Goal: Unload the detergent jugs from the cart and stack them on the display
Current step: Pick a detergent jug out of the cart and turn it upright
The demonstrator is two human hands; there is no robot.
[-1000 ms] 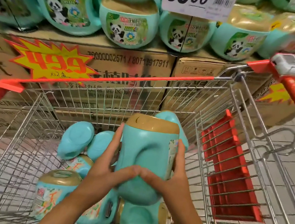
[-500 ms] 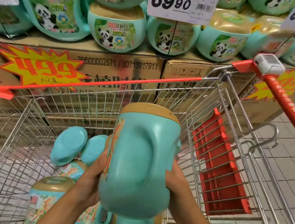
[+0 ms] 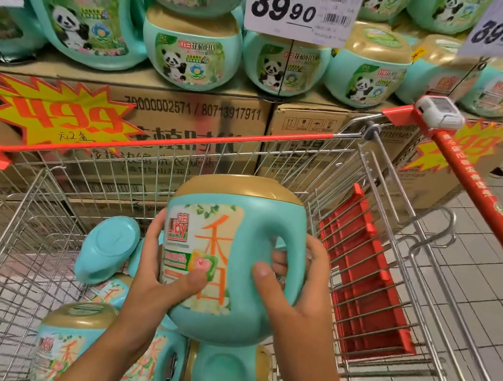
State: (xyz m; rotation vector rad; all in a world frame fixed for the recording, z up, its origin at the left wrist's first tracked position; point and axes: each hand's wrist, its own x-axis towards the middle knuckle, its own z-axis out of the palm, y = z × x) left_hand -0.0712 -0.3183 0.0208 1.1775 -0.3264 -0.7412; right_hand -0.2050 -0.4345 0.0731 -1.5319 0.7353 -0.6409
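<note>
I hold a teal detergent jug (image 3: 235, 238) with a gold cap upright above the wire cart (image 3: 374, 212), its label facing me. My left hand (image 3: 158, 271) grips its left side, thumb pressed on the label. My right hand (image 3: 297, 285) grips the right side, fingers curled through the handle opening. Several more teal jugs (image 3: 100, 355) lie in the cart below, some on their sides. Beyond the cart, the display (image 3: 201, 47) holds stacked teal panda-label jugs on cardboard boxes.
The cart's red handle bar (image 3: 488, 212) runs down the right, and its red child-seat flap (image 3: 370, 271) lies against the right wall. White price cards (image 3: 303, 4) reading 39.90 hang before the display. A yellow starburst sign (image 3: 55, 115) is stuck on the boxes. Tiled floor lies right.
The jug has risen out of the cart and turned so its label faces me. My right hand's fingers moved into the handle opening, and the view shifted closer to the display.
</note>
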